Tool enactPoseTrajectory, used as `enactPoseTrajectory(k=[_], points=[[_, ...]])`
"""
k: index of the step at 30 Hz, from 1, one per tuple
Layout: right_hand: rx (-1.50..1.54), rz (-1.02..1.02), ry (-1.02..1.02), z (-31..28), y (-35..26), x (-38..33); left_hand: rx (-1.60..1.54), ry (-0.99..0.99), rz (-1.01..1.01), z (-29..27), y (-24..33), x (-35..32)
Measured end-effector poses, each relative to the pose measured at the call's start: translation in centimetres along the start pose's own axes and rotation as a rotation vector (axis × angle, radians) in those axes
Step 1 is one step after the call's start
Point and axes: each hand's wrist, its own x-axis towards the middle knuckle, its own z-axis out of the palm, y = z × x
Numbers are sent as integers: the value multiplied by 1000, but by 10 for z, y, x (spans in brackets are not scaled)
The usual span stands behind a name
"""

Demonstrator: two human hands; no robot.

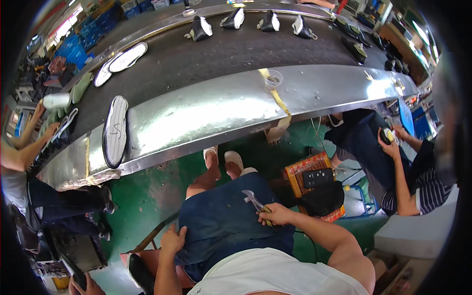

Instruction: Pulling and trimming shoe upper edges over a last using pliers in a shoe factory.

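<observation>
My right hand point(278, 214) is closed around the handles of metal lasting pincers point(251, 198), held over my lap with their hooked head pointing away from me. Beneath them, dark blue cloth point(221, 206) covers my thighs. At the left side of my lap lies my left hand point(172, 241), thumb apart from the other fingers and nothing visible in it. Close by, left of that forearm, a black shoe point(140, 273) lies on a reddish seat point(162, 260).
Ahead runs a dark conveyor belt point(221, 59) with a metal edge point(196, 103). Sole-up shoes point(115, 132) lie at its left; several black-and-white shoes point(201, 29) stand farther back. A plastic cup point(273, 79) sits on the edge. Co-workers sit left and right, near a patterned stool point(290, 173).
</observation>
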Motion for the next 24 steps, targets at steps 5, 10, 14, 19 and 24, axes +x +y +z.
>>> enactPoseTrajectory(k=[5, 10, 14, 19, 24], points=[[-391, -7, -21, -3, -45, 6, -187, 138, 76, -7, -18, 50], [-804, -678, 177, -10, -154, 11, -565, 502, 271, -70, -5, 84], [-1223, -1115, 495, -34, -251, 36, -582, 1130, 457, -135, -9, 100], [-1329, -1141, 805, -95, -321, 87, -379, 1171, 266, -206, 3, 165], [-1238, -1143, 834, -110, -338, 138, -805, 826, 207, -225, 5, 174]])
